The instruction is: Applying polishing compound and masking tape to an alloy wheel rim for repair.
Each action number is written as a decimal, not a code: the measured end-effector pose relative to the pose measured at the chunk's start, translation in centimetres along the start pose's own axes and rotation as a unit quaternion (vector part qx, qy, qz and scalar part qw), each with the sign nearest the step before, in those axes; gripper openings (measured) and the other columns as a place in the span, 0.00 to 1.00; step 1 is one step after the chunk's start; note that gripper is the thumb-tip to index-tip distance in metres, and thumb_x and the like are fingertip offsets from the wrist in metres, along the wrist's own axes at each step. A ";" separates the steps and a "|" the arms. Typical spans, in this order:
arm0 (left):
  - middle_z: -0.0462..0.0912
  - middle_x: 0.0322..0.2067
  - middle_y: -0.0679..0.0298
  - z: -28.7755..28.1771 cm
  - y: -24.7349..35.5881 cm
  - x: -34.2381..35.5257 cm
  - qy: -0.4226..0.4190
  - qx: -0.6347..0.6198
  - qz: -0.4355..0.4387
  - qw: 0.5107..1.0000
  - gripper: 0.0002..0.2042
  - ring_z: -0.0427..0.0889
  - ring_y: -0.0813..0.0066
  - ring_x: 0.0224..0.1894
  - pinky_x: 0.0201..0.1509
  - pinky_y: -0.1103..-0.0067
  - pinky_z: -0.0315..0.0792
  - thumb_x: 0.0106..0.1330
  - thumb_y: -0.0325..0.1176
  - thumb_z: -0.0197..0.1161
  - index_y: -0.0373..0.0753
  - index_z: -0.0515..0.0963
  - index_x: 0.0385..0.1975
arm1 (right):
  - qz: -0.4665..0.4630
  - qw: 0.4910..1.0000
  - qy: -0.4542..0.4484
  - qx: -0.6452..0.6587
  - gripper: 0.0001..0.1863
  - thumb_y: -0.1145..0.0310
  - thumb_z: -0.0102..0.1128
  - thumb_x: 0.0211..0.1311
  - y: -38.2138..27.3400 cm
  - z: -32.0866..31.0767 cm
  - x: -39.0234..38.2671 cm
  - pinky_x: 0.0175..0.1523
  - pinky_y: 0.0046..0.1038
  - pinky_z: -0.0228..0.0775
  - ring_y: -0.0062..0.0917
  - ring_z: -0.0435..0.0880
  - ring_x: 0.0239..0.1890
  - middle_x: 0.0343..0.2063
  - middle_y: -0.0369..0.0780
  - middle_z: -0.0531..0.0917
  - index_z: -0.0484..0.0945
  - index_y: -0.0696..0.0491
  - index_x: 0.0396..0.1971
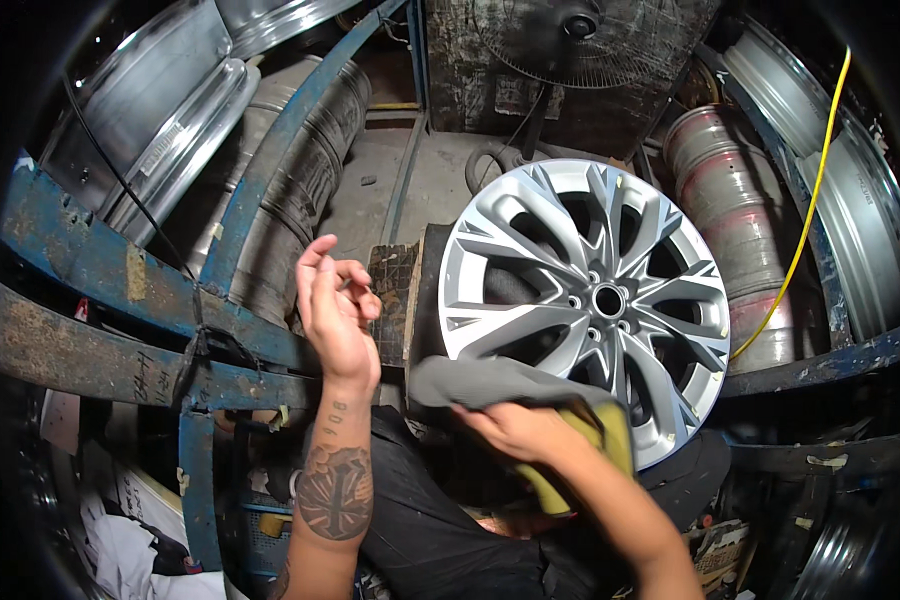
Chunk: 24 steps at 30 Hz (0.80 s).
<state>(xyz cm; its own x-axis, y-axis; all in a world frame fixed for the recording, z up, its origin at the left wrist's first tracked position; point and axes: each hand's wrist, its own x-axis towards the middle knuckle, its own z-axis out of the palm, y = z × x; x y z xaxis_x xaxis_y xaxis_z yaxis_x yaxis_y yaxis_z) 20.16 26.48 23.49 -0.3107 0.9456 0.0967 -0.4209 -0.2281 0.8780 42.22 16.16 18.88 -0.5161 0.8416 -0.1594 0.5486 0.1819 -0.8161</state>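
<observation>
A silver alloy wheel point(660, 287) with several forked spokes stands tilted in front of me, its face toward me. My right hand point(523, 432) is closed on a grey and yellow cloth point(515, 384), which hangs over the wheel's lower left rim. Part of the cloth and the hand is smeared by motion. Left of the wheel, my left hand point(337, 315) is raised in the air with its fingers apart and loosely curled, holding nothing. Dark fabric over my legs lies below both hands.
Blue metal racks point(100, 350) stand at both sides, with more wheels point(175, 160) on them. Rows of dull metal barrels point(725, 190) lie behind. A black fan point(578, 28) stands at the back. A yellow cable point(815, 205) hangs at right. A worn block point(394, 300) sits beside the wheel.
</observation>
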 end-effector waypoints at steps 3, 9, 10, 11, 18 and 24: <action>0.75 0.32 0.67 1.3 -0.1 0.0 -0.004 -0.046 -0.040 0.998 0.14 0.66 0.84 0.22 0.28 0.84 0.64 0.83 0.41 0.44 0.42 0.68 0.60 | -0.244 0.940 0.125 -0.203 0.19 0.54 0.56 0.72 3.7 -0.8 11.5 0.63 0.42 0.72 0.48 0.81 0.57 0.53 0.47 0.84 0.83 0.49 0.54; 0.75 0.32 0.68 1.3 0.1 0.6 0.019 -0.081 -0.041 0.996 0.15 0.66 0.85 0.21 0.27 0.84 0.64 0.83 0.41 0.44 0.41 0.69 0.60 | -0.042 0.877 0.325 -0.352 0.37 0.62 0.51 0.69 8.3 -1.7 20.0 0.81 0.45 0.50 0.52 0.61 0.77 0.73 0.62 0.61 0.59 0.64 0.74; 0.75 0.32 0.68 -1.4 1.3 0.6 0.032 -0.057 -0.030 0.997 0.16 0.66 0.85 0.21 0.27 0.84 0.64 0.83 0.42 0.44 0.41 0.69 0.60 | -0.012 0.929 0.202 -0.310 0.38 0.65 0.51 0.68 2.8 1.3 17.5 0.83 0.46 0.41 0.54 0.53 0.79 0.77 0.61 0.54 0.57 0.64 0.75; 0.75 0.32 0.68 -1.5 1.2 0.8 0.030 -0.064 -0.030 0.997 0.16 0.66 0.85 0.21 0.27 0.84 0.64 0.83 0.42 0.44 0.41 0.69 0.60 | -0.010 0.919 0.184 -0.347 0.39 0.66 0.51 0.66 2.2 3.2 14.3 0.83 0.45 0.41 0.52 0.54 0.80 0.77 0.61 0.55 0.57 0.64 0.75; 0.76 0.31 0.67 3.0 -1.3 1.1 -0.068 -0.124 -0.174 0.974 0.11 0.69 0.83 0.23 0.28 0.85 0.64 0.81 0.38 0.49 0.41 0.70 0.55 | -0.010 0.922 0.277 -0.271 0.28 0.69 0.57 0.61 3.5 -1.9 15.8 0.68 0.51 0.65 0.59 0.75 0.61 0.58 0.61 0.77 0.73 0.64 0.61; 0.75 0.29 0.68 3.6 -1.5 1.5 -0.080 -0.103 -0.173 0.976 0.12 0.68 0.84 0.23 0.28 0.85 0.65 0.81 0.38 0.48 0.40 0.71 0.55 | -0.014 0.984 0.024 -0.175 0.29 0.65 0.58 0.68 4.1 -5.7 11.5 0.72 0.45 0.64 0.51 0.74 0.66 0.63 0.57 0.76 0.71 0.59 0.68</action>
<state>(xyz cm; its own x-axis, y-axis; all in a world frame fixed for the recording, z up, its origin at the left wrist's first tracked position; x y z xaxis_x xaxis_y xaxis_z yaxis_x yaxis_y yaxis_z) 23.41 29.12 24.04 0.0110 0.9947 -0.1026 -0.6439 0.0856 0.7603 42.24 29.50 16.84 -0.5066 0.8555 -0.1068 0.7323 0.3617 -0.5769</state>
